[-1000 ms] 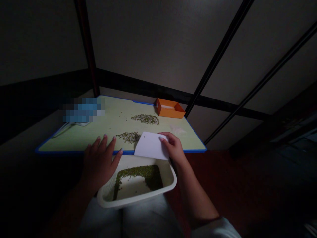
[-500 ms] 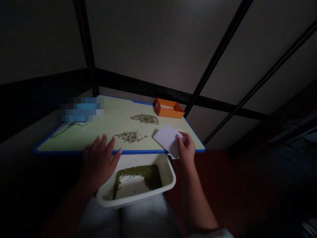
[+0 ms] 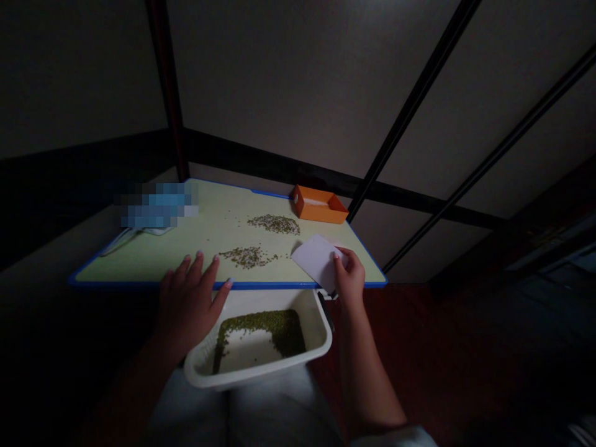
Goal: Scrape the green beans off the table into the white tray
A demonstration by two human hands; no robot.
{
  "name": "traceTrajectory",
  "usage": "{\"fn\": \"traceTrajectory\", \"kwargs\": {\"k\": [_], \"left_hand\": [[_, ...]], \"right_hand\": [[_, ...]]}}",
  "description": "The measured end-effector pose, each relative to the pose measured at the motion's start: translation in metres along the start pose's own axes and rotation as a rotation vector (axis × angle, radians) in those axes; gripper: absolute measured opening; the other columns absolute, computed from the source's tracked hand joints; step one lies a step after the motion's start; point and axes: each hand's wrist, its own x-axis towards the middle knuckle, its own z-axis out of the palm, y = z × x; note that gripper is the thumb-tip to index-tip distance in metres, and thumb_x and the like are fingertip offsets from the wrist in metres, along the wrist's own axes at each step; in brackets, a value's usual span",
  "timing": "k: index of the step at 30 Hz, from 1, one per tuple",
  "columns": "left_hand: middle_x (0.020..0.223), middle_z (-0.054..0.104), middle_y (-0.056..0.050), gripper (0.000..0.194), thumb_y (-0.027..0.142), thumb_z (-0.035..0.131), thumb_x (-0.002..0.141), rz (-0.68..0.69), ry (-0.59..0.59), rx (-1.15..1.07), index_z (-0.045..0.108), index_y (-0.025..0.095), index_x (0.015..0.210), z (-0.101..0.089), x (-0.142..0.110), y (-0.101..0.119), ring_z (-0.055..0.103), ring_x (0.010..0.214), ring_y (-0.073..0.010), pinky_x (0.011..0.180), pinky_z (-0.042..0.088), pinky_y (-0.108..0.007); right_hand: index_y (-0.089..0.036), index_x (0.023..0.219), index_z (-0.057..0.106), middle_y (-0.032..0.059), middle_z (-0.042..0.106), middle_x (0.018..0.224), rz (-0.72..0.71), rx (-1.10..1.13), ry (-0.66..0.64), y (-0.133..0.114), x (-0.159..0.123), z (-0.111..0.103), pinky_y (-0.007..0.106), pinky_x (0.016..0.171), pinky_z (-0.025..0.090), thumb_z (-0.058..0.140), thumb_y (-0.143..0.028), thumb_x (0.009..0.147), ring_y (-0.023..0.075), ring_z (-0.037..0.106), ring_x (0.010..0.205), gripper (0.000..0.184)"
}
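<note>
My right hand point(image 3: 349, 278) pinches the right side of a white sheet of paper or card point(image 3: 316, 257), thumb on top, at the table's front right. Fingers spread, my left hand point(image 3: 193, 298) rests on the front edge of the pale green, blue-rimmed table point(image 3: 153, 257) and holds nothing. Two loose patches of small green beans or seeds lie on the tabletop: a near patch point(image 3: 246, 256) and a far patch point(image 3: 275, 224). Below the edge, between my hands, a white plastic basin point(image 3: 242, 371) holds more green beans point(image 3: 286, 329) around its bare bottom.
An orange open box point(image 3: 321, 211) stands at the table's back right, with something pale inside. A blurred-out blue object point(image 3: 158, 208) and a white cable point(image 3: 116, 241) are at the left end. Panelled walls rise behind the table.
The view has shifted very slightly. Both hands, the white sheet and the beans stay almost as they were.
</note>
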Motion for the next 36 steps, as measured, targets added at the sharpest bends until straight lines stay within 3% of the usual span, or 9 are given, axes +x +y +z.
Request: {"fn": "traceTrajectory", "kwargs": {"k": [6,17,28,36], "left_hand": [[0.154,0.046,-0.027,0.067,0.047,0.024,0.096,0.0,0.002,0.01,0.053,0.008,0.143,0.0,-0.001,0.0,0.039,0.146,-0.046,0.115,0.032,-0.064],[0.153,0.048,-0.028,0.066,0.046,0.026,0.096,0.0,-0.002,0.017,0.054,0.008,0.142,-0.001,-0.001,0.001,0.04,0.145,-0.0464,0.115,0.033,-0.064],[0.153,0.048,-0.027,0.066,0.047,0.027,0.096,0.003,0.009,0.001,0.054,0.008,0.142,0.0,-0.001,-0.001,0.04,0.145,-0.0459,0.115,0.034,-0.064],[0.155,0.047,-0.025,0.064,0.046,0.028,0.096,-0.006,0.015,-0.013,0.054,0.01,0.142,0.0,-0.001,0.0,0.039,0.147,-0.0434,0.116,0.032,-0.064]], "right_hand": [[-0.017,0.093,0.073,0.0094,0.077,0.09,0.036,0.068,-0.039,0.002,0.0,-0.006,0.037,0.074,0.051,0.063,-0.05,0.074,0.0245,0.066,0.08,0.04],[-0.018,0.093,0.072,0.0086,0.076,0.09,0.039,0.056,-0.052,0.0,-0.005,-0.003,0.038,0.078,0.05,0.063,-0.05,0.075,0.0257,0.066,0.084,0.038],[-0.018,0.095,0.071,0.0095,0.076,0.095,0.003,0.01,-0.017,-0.001,-0.007,0.009,0.037,0.08,0.05,0.06,-0.047,0.079,0.0249,0.066,0.085,0.036],[-0.016,0.095,0.069,0.0126,0.074,0.098,0.012,-0.024,0.08,0.006,-0.004,-0.003,0.04,0.086,0.049,0.058,-0.049,0.079,0.0273,0.065,0.091,0.038]]}}
